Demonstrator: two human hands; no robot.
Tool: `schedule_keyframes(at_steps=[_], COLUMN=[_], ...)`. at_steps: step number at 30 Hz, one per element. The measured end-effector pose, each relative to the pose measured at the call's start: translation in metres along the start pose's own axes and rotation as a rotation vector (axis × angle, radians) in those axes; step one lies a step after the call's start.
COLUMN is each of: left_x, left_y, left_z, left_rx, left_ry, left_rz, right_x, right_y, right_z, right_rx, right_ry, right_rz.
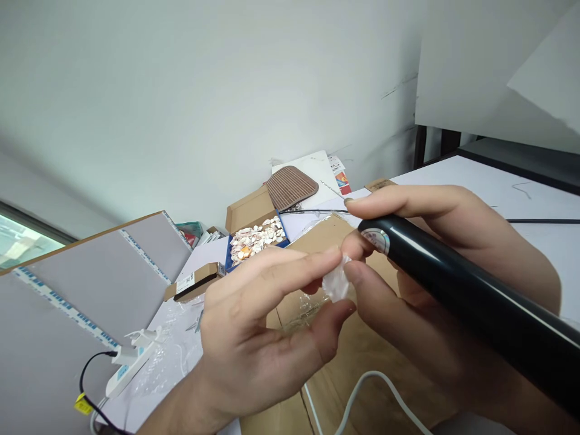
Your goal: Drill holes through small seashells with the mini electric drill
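Observation:
My left hand [267,320] is closed in a pinch, its fingertips and thumb around a small white, shiny piece [336,280] that looks like a shell. My right hand [435,272] wraps round a black pen-shaped drill [457,290], which slants down to the lower right. The right thumb tip also touches the white piece from the right. Beyond the right index fingertip juts a thin twisted drill bit [332,189], pointing up and left, away from the piece. Where the bit joins the drill is hidden by the finger.
A blue-edged box [283,232] of many small shells [256,238] stands behind my hands. Brown cardboard [290,411] lies below, crossed by a white cable [380,376]. At left are a power strip [131,368], clear plastic wrap [174,338] and an open small carton [199,283]. A striped brown mat [292,188] lies farther back.

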State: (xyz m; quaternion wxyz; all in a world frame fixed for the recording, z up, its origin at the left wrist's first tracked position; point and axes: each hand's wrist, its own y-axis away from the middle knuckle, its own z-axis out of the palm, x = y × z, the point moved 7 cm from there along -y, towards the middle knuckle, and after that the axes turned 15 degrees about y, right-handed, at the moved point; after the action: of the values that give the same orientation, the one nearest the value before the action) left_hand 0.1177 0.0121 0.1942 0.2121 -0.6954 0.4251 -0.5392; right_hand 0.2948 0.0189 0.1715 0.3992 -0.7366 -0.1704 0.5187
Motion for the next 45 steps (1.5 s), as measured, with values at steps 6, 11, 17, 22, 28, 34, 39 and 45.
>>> schedule_keyframes(at_steps=[6,11,17,22,28,34,39,45], left_x=[-0.010,-0.012,-0.014,-0.009,-0.005,-0.003,-0.002,0.002], left_y=[0.000,-0.001,-0.003,-0.001,0.001,0.001,0.001,0.005], left_z=[-0.010,-0.006,-0.007,-0.012,-0.012,-0.011,-0.012,-0.015], left_rx=[0.082,0.077,0.101,0.068,0.027,0.025,0.012,0.028], left_ry=[0.290,0.522,0.472,0.287,0.207,0.191,0.175,0.022], left_rz=[-0.253,-0.379,-0.343,-0.233,-0.161,-0.147,-0.111,0.094], right_x=[-0.002,-0.001,0.011,0.019,0.021,0.018,0.021,0.024], right_y=[-0.004,0.003,0.009,0.008,0.011,0.012,0.011,0.008], right_z=[0.003,0.009,0.018,0.022,0.025,0.027,0.029,0.033], right_rx=[0.006,-0.036,-0.125,-0.212,-0.214,-0.215,-0.227,-0.235], right_ry=[-0.126,-0.202,-0.302,-0.418,-0.539,-0.606,-0.631,-0.655], right_rz=[0.180,0.234,0.240,0.237,0.323,0.345,0.397,0.420])
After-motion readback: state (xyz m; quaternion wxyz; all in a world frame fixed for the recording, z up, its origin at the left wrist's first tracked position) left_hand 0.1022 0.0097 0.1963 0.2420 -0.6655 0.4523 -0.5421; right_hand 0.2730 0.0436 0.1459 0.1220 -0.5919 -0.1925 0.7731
